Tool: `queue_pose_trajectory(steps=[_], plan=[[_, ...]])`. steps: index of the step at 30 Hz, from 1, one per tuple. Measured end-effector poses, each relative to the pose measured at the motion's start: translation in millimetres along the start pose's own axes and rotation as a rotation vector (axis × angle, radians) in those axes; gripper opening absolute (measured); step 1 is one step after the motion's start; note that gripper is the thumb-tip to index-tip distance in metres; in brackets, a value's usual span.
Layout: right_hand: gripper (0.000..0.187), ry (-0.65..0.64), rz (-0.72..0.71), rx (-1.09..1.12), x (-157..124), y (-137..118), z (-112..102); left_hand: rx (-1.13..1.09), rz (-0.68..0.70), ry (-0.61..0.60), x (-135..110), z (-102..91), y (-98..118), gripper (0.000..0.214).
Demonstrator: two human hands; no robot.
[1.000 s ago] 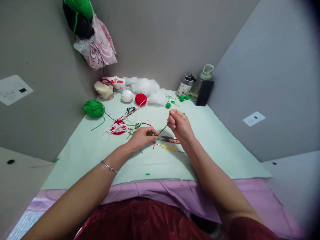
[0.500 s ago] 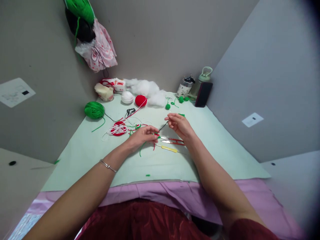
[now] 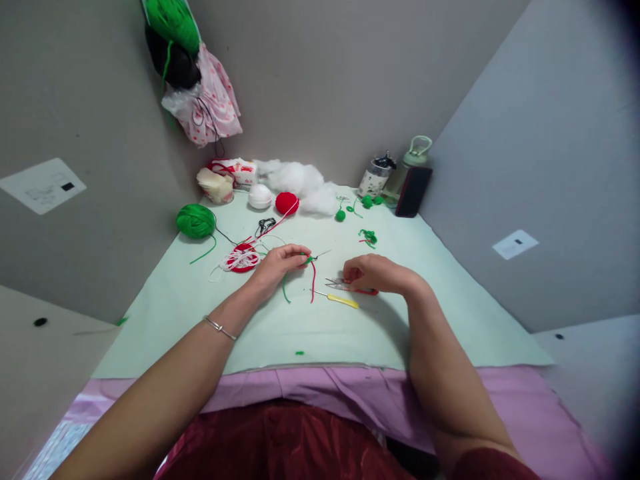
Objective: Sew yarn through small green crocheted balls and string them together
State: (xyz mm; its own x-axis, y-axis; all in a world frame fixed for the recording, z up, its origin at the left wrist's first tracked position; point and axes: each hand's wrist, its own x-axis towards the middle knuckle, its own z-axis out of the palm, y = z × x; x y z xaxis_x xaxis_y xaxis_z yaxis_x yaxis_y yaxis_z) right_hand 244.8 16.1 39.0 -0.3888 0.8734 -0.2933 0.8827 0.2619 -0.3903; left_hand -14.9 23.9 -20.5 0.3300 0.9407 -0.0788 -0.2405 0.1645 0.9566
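My left hand (image 3: pixel 277 265) is pinched on a small green and red yarn piece (image 3: pixel 311 261) with a dark needle sticking out to the right; green and red strands hang from it. My right hand (image 3: pixel 373 273) has come down on the red-handled thread snips (image 3: pixel 353 287) lying on the pale green mat (image 3: pixel 320 327), its fingers curled over them. A yellow-handled crochet hook (image 3: pixel 340 299) lies just in front of the snips.
On the mat's far side are a green yarn ball (image 3: pixel 195 221), a red disc tangled with white cord (image 3: pixel 241 258), white and red balls (image 3: pixel 274 199), white stuffing (image 3: pixel 300 179), small green pieces (image 3: pixel 367 235), bottles and a dark phone (image 3: pixel 413 191). A bag (image 3: pixel 207 107) hangs on the wall.
My right hand let go of the needle thread and dropped from above the work down onto the snips. The left hand kept its pinch on the yarn piece.
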Motion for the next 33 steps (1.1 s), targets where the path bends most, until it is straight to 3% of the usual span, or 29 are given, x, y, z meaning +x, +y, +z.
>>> queue_pose_trajectory(steps=[4,7,11,18,23,33], plan=[[0.007,0.046,-0.101,0.162,4,-1,2,0.005,0.002,-0.012,-1,-0.2,0,0.037],[0.021,0.066,-0.222,0.326,0,-7,-5,0.017,0.013,0.005,-2,1.7,1,0.043],[0.037,0.076,-0.306,0.376,-4,-18,-8,0.067,0.038,0.026,-3,2.2,1,0.046],[0.051,0.178,-0.328,0.376,0,-29,0,0.131,0.100,0.034,-2,2.9,-1,0.039],[0.048,0.171,-0.242,0.303,3,-29,4,0.136,0.125,0.054,0,1.4,-3,0.034],[0.041,0.200,-0.209,0.242,3,-34,7,0.187,0.179,0.091,-1,4.3,-3,0.028]])
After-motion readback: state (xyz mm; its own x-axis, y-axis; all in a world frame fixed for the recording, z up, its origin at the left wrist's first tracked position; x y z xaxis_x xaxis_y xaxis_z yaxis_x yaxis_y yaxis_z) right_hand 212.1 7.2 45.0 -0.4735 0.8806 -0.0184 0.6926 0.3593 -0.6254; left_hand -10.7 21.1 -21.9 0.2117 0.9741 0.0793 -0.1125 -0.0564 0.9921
